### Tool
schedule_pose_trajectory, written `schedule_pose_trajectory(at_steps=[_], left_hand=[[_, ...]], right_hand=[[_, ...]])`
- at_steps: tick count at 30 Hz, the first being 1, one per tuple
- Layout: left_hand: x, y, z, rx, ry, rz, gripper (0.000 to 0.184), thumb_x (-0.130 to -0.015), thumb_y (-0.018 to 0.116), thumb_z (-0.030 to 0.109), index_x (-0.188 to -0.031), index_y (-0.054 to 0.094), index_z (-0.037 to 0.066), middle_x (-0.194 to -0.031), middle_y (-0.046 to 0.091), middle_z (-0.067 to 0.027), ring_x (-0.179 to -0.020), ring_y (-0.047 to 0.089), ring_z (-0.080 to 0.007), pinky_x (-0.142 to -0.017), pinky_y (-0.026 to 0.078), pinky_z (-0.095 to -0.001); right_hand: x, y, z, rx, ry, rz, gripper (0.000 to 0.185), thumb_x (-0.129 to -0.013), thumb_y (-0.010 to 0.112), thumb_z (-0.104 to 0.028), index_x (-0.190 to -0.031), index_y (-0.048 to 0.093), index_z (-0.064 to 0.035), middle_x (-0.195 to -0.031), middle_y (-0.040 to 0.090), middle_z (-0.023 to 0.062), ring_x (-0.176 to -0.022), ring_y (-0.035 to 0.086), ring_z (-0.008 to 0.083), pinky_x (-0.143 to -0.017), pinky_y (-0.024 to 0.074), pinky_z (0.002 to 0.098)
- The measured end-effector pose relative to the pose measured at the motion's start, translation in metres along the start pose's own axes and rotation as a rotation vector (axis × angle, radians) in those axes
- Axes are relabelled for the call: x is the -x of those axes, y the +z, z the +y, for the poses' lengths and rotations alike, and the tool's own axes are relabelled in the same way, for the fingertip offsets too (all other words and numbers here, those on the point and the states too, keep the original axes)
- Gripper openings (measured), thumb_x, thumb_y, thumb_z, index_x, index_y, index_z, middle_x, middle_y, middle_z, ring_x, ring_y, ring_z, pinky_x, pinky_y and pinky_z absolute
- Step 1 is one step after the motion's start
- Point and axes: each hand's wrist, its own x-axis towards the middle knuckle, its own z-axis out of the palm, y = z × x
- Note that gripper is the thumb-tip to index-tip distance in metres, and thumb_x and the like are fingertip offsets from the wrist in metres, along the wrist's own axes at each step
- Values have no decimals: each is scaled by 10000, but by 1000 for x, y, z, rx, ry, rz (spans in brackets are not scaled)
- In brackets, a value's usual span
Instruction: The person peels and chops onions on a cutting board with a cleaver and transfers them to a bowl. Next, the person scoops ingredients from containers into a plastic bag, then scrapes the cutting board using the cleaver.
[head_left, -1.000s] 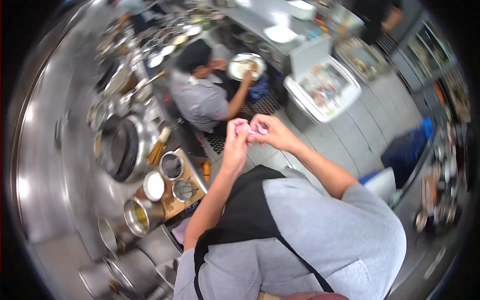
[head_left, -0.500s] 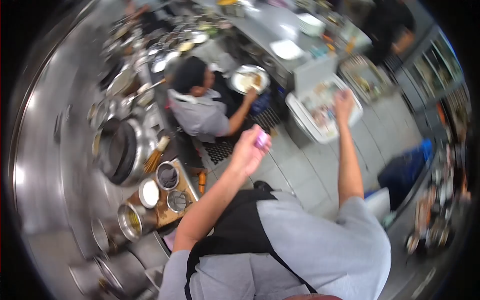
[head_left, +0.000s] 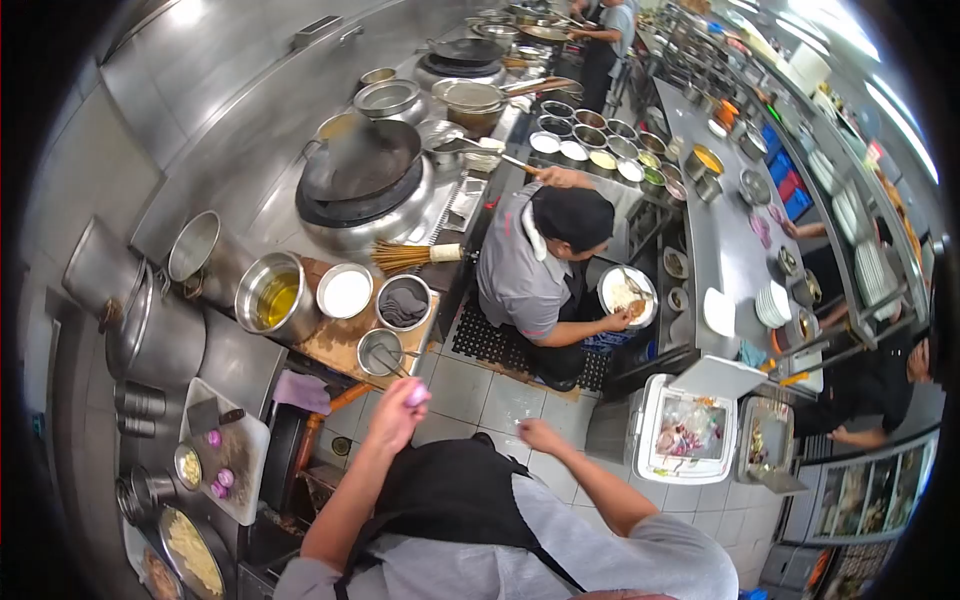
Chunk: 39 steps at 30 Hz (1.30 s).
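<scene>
A peeled purple onion (head_left: 415, 395) is in the fingers of my left hand (head_left: 394, 418), which is closed on it above the floor, close to a metal pot with a wire strainer (head_left: 380, 352). My right hand (head_left: 541, 436) is out in front of my apron with its fingers curled in, and I see nothing in them. To the left, a white cutting board (head_left: 246, 488) carries a knife (head_left: 203, 416) and several purple onions (head_left: 225, 478). Beside the board is a small bowl of pale chopped pieces (head_left: 188, 467).
An open white bin (head_left: 650, 465) with scraps inside stands on the right. A crouching co-worker (head_left: 520, 265) holds a white plate of food (head_left: 612, 290). On the left are a wok (head_left: 360, 165), a pot of yellow oil (head_left: 278, 300) and a bamboo brush (head_left: 420, 255).
My right hand has left the bin and come back toward my body. My left hand, still on the onion, has moved left and lower. The view has turned toward the stove and cutting board.
</scene>
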Motion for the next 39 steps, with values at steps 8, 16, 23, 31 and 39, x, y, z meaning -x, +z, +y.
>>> schedule_pose_trajectory(at_steps=[8,16,23,31,39], left_hand=[[132,-254,52,405,529,665,229,-998,645,168,-1215,625,97,-1066,677,-84,-910,664,-205,-793,570,-340],[197,-381,85,531,927,1265,257,-958,694,195,-1190,597,145,-993,640,-46,-767,628,-154,-592,523,-290],[184,-457,93,-369,831,1930,222,-954,649,208,-1119,642,59,-1030,700,-150,-896,683,-283,-856,529,-389],[163,-446,110,-559,821,1590,364,-1029,606,278,-1241,605,-18,-1101,687,-152,-988,660,-265,-922,511,-398],[153,-495,127,-1012,503,1520,338,-950,647,149,-1195,525,-51,-1136,608,-276,-1038,590,-442,-924,470,-489]], right_hand=[[-174,67,-351,-160,-605,-460,178,-929,685,-213,-980,665,-44,-846,674,97,-786,667,216,-714,530,375],[-236,184,-473,-61,-581,-625,182,-917,708,-66,-1090,669,-25,-897,705,82,-806,675,163,-747,555,313],[-270,333,-590,78,-825,-476,252,-902,686,-42,-1143,621,-10,-1003,690,143,-972,680,283,-852,533,388],[-334,449,-631,860,-1003,-603,268,-948,572,-183,-1176,648,-63,-1246,657,216,-1129,664,357,-964,535,481],[-316,367,-661,408,-637,-609,493,-860,643,-218,-1275,475,-13,-970,716,238,-934,709,437,-793,571,540]])
